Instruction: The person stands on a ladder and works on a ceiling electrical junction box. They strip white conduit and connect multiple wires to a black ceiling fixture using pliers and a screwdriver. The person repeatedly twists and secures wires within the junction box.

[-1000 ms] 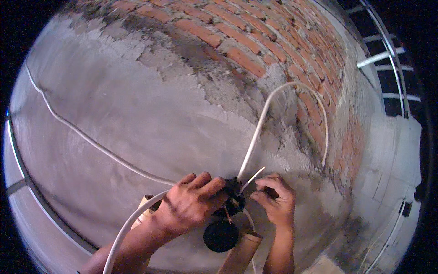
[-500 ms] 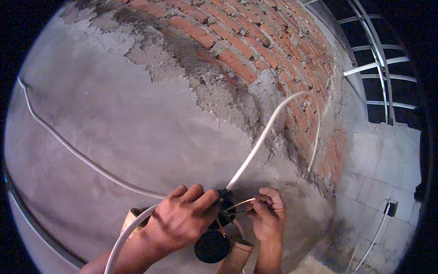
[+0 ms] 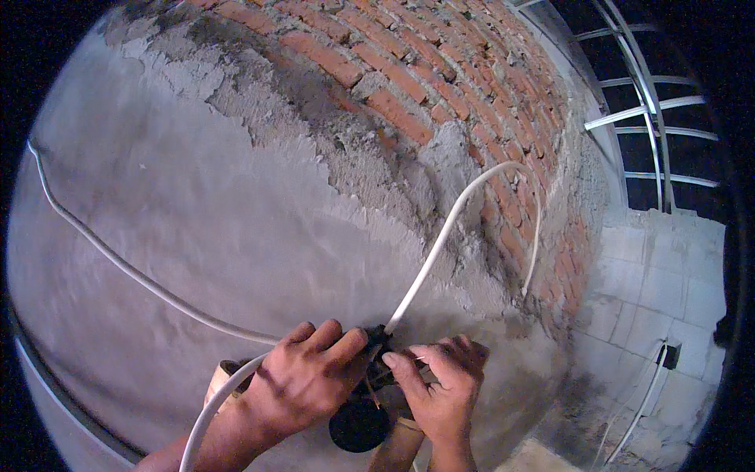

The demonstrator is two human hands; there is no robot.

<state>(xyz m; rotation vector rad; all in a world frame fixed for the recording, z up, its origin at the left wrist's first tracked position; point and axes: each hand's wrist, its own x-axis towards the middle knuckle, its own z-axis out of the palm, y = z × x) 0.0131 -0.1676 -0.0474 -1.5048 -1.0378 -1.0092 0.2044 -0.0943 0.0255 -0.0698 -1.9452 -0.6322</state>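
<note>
A black junction box (image 3: 376,341) with thin wires coming out of it sits between my hands against the grey plaster. The fingers of my left hand (image 3: 308,381) are curled round its left side. My right hand (image 3: 444,381) is on the right of the box, thumb and fingers pinched on a thin wire (image 3: 419,359). Below the box hangs a round black lid (image 3: 359,427). A thick white cable (image 3: 429,271) leads up from the box and arcs over to the right. Another white cable (image 3: 169,295) runs in from the left, passing behind my left hand.
Smooth plaster (image 3: 197,204) breaks off roughly against bare brick (image 3: 393,71) above. Two tan, tube-like things (image 3: 222,385) stand below my hands. At right, a pale block wall (image 3: 629,291) has a small recess (image 3: 671,356) with a cable; metal framing (image 3: 649,110) rises above it.
My right hand has moved left, closer to the box, and its thumb now points toward the wires. My left hand stays on the box. The view has shifted slightly.
</note>
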